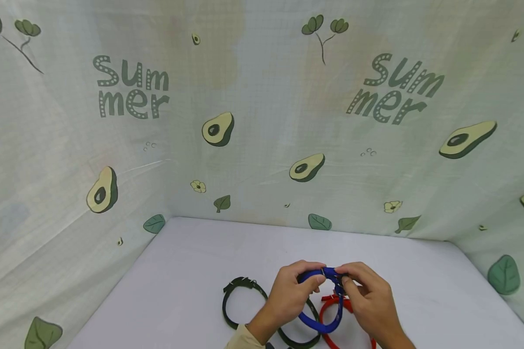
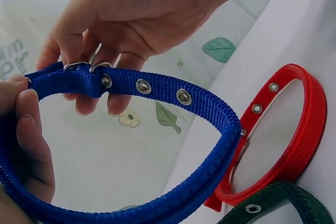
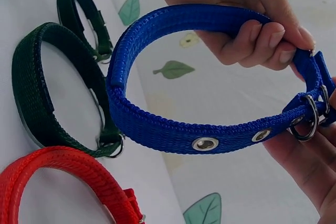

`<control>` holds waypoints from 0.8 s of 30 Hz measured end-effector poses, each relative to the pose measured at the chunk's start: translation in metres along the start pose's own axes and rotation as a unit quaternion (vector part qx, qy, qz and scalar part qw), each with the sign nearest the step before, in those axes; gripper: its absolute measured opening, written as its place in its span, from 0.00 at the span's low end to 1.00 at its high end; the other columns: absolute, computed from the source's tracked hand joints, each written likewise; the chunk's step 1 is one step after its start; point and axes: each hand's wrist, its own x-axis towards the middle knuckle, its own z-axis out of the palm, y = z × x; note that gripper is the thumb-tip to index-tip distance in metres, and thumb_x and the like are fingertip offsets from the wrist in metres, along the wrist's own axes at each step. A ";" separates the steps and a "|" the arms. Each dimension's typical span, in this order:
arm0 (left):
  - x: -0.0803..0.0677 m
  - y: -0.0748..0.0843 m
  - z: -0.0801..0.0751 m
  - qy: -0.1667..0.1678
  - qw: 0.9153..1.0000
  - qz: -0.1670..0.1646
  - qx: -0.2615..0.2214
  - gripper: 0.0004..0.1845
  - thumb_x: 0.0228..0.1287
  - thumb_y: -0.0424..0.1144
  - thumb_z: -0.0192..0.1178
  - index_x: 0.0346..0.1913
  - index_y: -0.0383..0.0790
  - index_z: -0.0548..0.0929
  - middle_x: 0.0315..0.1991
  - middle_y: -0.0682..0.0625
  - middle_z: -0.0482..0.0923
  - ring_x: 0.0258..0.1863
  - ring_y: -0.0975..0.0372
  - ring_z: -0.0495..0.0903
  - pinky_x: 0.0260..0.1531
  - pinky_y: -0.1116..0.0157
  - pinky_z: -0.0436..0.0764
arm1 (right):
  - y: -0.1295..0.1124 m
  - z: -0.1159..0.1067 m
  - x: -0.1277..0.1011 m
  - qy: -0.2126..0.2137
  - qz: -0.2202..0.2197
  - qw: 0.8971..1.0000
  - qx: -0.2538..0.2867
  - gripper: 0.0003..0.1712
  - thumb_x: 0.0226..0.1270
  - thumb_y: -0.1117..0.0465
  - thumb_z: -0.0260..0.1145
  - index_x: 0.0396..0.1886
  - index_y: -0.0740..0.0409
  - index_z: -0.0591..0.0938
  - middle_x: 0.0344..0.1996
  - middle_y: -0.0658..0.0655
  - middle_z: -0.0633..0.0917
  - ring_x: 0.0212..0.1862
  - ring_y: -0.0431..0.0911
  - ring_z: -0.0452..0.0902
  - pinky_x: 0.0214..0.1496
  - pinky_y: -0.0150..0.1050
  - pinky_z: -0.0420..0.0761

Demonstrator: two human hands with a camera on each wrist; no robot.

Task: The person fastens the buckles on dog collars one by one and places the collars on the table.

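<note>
Both hands hold a blue pet collar (image 3: 163, 137) up over the white table, its band bent in a loop. It has metal eyelets, a buckle and a D-ring. My left hand (image 1: 291, 287) grips the padded band near the buckle, thumb and fingers pinching it. At the buckle end, my right hand (image 1: 371, 296) pinches the strap; its fingers show behind the metal rings in the left wrist view. Beneath the blue loop in the head view lies a red collar (image 2: 310, 135), partly covered by it. Two dark green collars (image 3: 29, 85) lie to the left, one partly behind my left forearm.
The white tabletop (image 1: 192, 257) bears the red and green collars close together near its front. Behind and at both sides hangs a pale cloth (image 1: 262, 97) printed with avocados, leaves and lettering.
</note>
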 end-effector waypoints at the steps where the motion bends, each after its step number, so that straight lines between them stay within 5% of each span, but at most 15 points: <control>1: 0.000 0.000 0.000 0.000 1.000 0.002 0.001 0.13 0.71 0.40 0.63 0.54 0.42 0.85 0.36 0.56 0.81 0.33 0.67 0.80 0.33 0.71 0.81 | 0.000 0.000 0.000 0.004 -0.007 1.000 -0.004 0.19 0.67 0.79 0.61 0.42 0.50 0.86 0.38 0.46 0.83 0.39 0.42 0.85 0.35 0.33 0.85; 15: -0.003 0.001 0.001 0.001 1.000 -0.012 0.007 0.14 0.72 0.42 0.62 0.55 0.42 0.85 0.38 0.56 0.81 0.34 0.67 0.81 0.36 0.71 0.82 | 0.004 0.003 -0.003 0.027 -0.084 0.995 -0.054 0.25 0.60 0.81 0.63 0.40 0.45 0.87 0.37 0.44 0.83 0.36 0.39 0.80 0.33 0.27 0.82; 24: -0.002 0.000 0.005 0.018 0.999 -0.044 -0.003 0.14 0.70 0.43 0.64 0.55 0.45 0.83 0.36 0.55 0.82 0.32 0.65 0.82 0.34 0.70 0.81 | 0.006 0.005 -0.006 0.017 -0.080 0.995 -0.061 0.24 0.61 0.80 0.64 0.46 0.48 0.88 0.40 0.44 0.83 0.36 0.38 0.78 0.31 0.28 0.82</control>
